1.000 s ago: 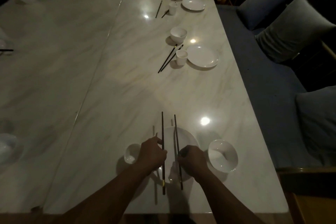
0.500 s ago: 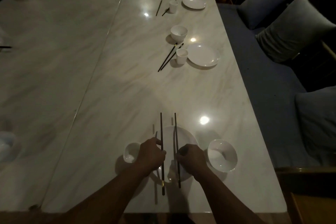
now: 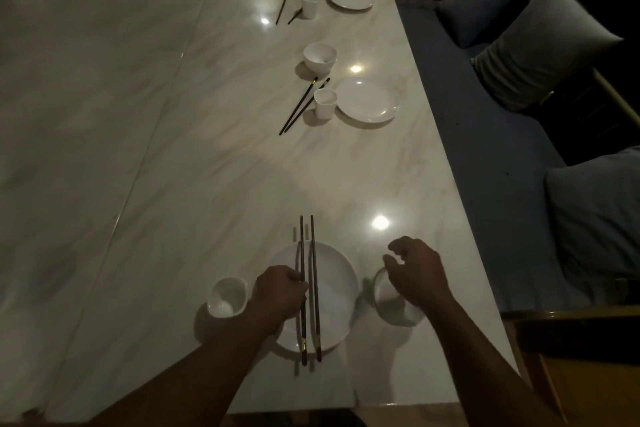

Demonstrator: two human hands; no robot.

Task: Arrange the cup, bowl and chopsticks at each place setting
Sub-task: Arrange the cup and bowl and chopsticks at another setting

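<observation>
A white plate (image 3: 334, 274) lies near the front edge of the marble table (image 3: 207, 166). Two dark chopsticks (image 3: 313, 288) lie side by side across it, pointing away from me. My left hand (image 3: 278, 295) holds the left chopstick at mid-length, fingers curled round it. A white cup (image 3: 227, 296) stands just left of that hand. My right hand (image 3: 417, 274) hovers with spread, relaxed fingers above a white bowl (image 3: 391, 302) to the right of the plate, covering most of it. It holds nothing.
Farther along the right side stands another setting: bowl (image 3: 319, 57), cup (image 3: 325, 103), plate (image 3: 367, 99) and slanted chopsticks (image 3: 303, 106). More settings lie at the far end. A blue bench with cushions (image 3: 540, 42) runs along the table's right edge.
My right hand let go of the right chopstick and moved right, over the bowl. The two chopsticks now lie closer together on the plate. My left hand stayed put.
</observation>
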